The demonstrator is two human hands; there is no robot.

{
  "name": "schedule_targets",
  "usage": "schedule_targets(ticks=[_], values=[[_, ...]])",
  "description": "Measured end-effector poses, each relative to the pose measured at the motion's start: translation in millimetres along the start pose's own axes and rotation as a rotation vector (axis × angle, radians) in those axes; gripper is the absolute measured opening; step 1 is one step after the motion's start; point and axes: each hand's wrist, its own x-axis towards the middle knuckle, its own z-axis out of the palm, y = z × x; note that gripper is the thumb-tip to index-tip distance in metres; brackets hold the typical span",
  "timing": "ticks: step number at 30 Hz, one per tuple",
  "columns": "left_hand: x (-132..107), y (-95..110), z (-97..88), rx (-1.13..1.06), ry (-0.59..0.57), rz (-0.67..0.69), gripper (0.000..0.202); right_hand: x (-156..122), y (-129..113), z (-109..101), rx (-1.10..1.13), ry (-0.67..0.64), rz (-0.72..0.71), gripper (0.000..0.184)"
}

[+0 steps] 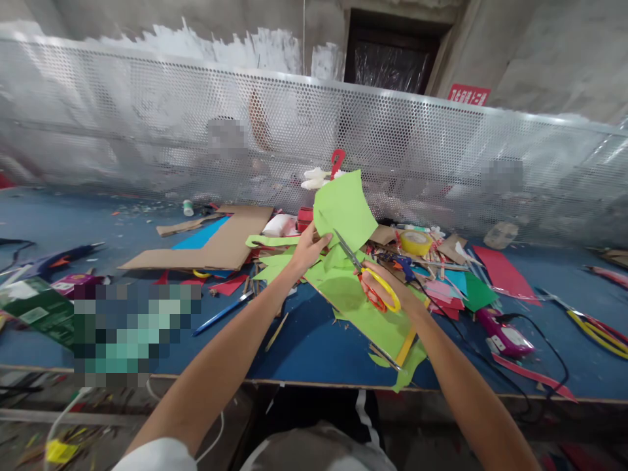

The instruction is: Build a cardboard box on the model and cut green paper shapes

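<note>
In the middle of the head view my left hand (310, 250) pinches the lower left edge of a light green paper sheet (346, 208), which is raised above the table. My right hand (380, 282) is closed around the yellow and red handles of a pair of scissors (349, 252). The scissor blades point up and left, against the lower part of the sheet; whether they are cutting into it I cannot tell. Below both hands lies a larger green sheet (338, 297), with green offcuts around it. A yellow strip (406, 347) rests at its right side.
Brown cardboard (235, 239) and a blue pen (222, 315) lie to the left. Yellow tape (416, 243), coloured paper scraps (478, 292), a purple corded device (504, 333) and another pair of scissors (596, 330) lie to the right. A perforated metal screen (289, 118) stands along the back.
</note>
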Motion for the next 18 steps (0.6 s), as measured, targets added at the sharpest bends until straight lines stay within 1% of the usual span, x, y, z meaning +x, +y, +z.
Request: schedule_targets(ticks=[3, 7, 13, 18], values=[[-1, 1, 1.7, -0.019, 0.014, -0.008, 0.061, 0, -1, 1, 0.017, -0.009, -0.010, 0.047], [0, 1, 1.0, -0.040, 0.003, -0.025, 0.056, 2, 0, 0, 0.028, -0.028, 0.001, 0.047], [2, -5, -2.9, -0.067, -0.001, -0.020, 0.056, 3, 6, 2, 0.090, -0.062, 0.048, 0.052], [3, -4, -3.6, -0.089, -0.019, -0.029, 0.054, 3, 11, 2, 0.137, -0.092, 0.002, 0.048]])
